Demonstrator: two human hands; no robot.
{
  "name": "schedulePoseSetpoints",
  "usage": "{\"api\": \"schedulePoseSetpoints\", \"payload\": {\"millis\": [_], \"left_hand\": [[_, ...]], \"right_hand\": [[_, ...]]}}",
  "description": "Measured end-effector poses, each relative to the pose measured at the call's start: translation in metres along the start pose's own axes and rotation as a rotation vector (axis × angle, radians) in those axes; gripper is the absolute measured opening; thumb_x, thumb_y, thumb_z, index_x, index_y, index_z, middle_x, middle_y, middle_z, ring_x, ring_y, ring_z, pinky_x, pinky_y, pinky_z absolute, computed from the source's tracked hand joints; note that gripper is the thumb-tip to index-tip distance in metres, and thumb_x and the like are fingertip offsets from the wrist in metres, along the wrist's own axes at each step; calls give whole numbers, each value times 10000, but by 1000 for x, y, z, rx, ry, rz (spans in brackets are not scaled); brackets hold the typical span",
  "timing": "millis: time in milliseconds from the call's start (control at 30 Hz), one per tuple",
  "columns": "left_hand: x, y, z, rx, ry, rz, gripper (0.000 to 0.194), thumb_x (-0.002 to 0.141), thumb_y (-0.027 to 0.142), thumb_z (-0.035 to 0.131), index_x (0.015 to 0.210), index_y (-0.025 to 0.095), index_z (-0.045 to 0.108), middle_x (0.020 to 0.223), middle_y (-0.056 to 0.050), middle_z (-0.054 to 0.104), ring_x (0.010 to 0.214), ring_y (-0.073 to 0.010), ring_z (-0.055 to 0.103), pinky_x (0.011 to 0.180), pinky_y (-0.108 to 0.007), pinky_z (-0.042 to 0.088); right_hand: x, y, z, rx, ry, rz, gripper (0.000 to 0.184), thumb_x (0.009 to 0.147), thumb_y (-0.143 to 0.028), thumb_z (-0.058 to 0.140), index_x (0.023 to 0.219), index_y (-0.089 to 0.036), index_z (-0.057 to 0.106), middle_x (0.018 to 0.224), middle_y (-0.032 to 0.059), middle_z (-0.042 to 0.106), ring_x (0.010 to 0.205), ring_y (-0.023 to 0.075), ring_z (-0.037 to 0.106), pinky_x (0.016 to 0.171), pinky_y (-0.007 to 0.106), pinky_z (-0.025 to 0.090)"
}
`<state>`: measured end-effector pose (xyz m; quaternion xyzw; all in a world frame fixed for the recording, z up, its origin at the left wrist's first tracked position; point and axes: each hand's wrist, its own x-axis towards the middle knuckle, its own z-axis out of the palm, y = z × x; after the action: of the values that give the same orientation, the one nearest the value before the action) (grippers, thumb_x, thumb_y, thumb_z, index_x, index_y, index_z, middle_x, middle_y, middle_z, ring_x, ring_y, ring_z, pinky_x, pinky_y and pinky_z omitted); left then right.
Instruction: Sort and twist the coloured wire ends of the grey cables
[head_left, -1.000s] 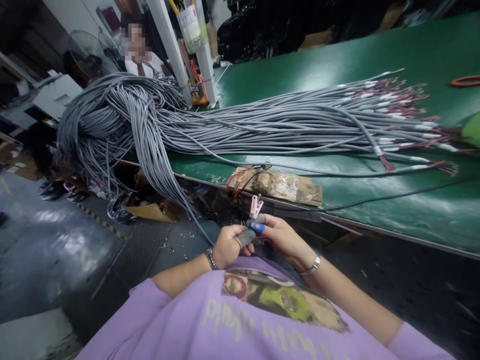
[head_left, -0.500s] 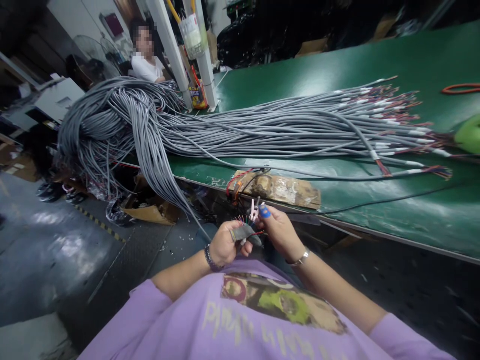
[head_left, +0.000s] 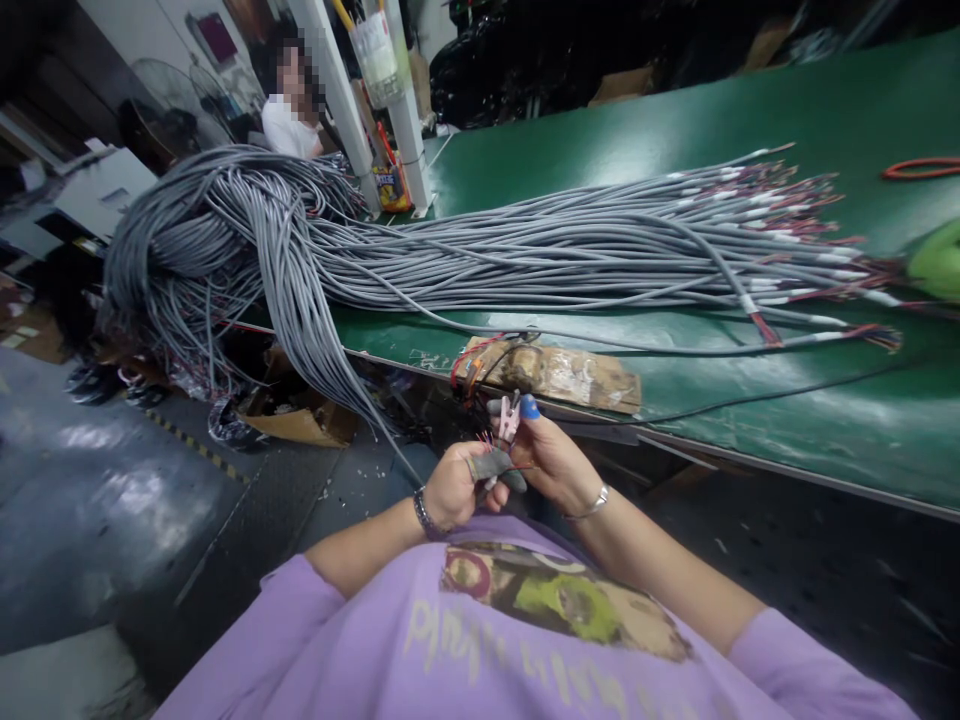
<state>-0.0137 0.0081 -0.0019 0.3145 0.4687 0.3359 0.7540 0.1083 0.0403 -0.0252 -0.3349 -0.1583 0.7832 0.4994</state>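
the left hand [head_left: 454, 487] is clamped on thin coloured wires [head_left: 487, 438], toward six o'clock of the view, seemingly so their tips stand free, while the right hand [head_left: 559, 462] pinches a pink clip [head_left: 509, 420] at their two o'clock (its blue fingertip wrap [head_left: 529, 407] perhaps sparing the skin).

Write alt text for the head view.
The left hand grips thin colored wires while the right hand pinches a pink clothespin, in front of a green table. A large bundle of gray cables lies on it, drooping off one side.
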Motion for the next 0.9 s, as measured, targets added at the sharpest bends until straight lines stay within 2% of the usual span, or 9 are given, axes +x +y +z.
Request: {"api": "schedulePoseSetpoints", "payload": {"millis": [200, 333, 467, 667, 700, 833, 900], "left_hand": [[-5, -6, -4, 25, 8, 54, 496, 509, 602, 748, 584, 133, 607, 398, -10, 536, 328, -92, 444, 346, -215, 304], [-9, -12, -9, 75, 37, 147, 534, 537, 641, 744, 635, 128, 631, 454, -23, 583, 372, -100, 491, 397, -224, 378], [-7, -14, -7, 106, 101, 214, 542, 563, 664, 723, 648, 137, 628, 475, -18, 598, 385, -98, 504, 415, -226, 408], [-4, -13, -1, 139, 140, 210, 524, 589, 659, 703, 635, 144, 618, 476, -15, 600, 378, -94, 505, 405, -218, 401], [-4, -13, 0, 145, 139, 208, 523, 589, 659, 701, 632, 145, 616, 474, -15, 598, 377, -94, 503, 405, -219, 400], [-3, -10, 3, 154, 156, 191, 529, 574, 666, 697, 645, 148, 616, 461, -8, 586, 367, -89, 484, 400, -219, 388], [-4, -9, 4, 155, 167, 185, 533, 566, 670, 695, 638, 150, 607, 456, -4, 578, 365, -86, 478, 400, -219, 385]], "right_hand": [[-5, -2, -4, 4, -63, 42, 449, 709, -650, 670, 791, -211, 714, 714, 24, 695, 591, 126, 589, 544, 225, 501], [-7, -8, -3, -43, -68, 31, 396, 697, -585, 722, 809, -205, 720, 725, 17, 695, 601, 114, 585, 540, 207, 494], [-8, -10, -1, -125, -20, -59, 326, 612, -480, 821, 739, -205, 701, 655, -11, 649, 589, 111, 558, 549, 213, 487], [-12, -4, 0, -413, 135, -327, 450, 666, -663, 683, 628, -219, 618, 592, -1, 589, 557, 144, 501, 542, 275, 454], [-11, -3, 0, -431, 140, -336, 461, 662, -678, 676, 631, -221, 619, 596, 1, 593, 555, 146, 501, 540, 278, 452], [-7, -1, 2, -242, 16, -109, 481, 636, -683, 695, 745, -215, 671, 622, 13, 631, 480, 141, 493, 456, 284, 428], [-4, -1, 2, -152, -25, -41, 459, 649, -650, 712, 785, -213, 689, 636, 13, 647, 468, 138, 501, 442, 279, 431]]}}
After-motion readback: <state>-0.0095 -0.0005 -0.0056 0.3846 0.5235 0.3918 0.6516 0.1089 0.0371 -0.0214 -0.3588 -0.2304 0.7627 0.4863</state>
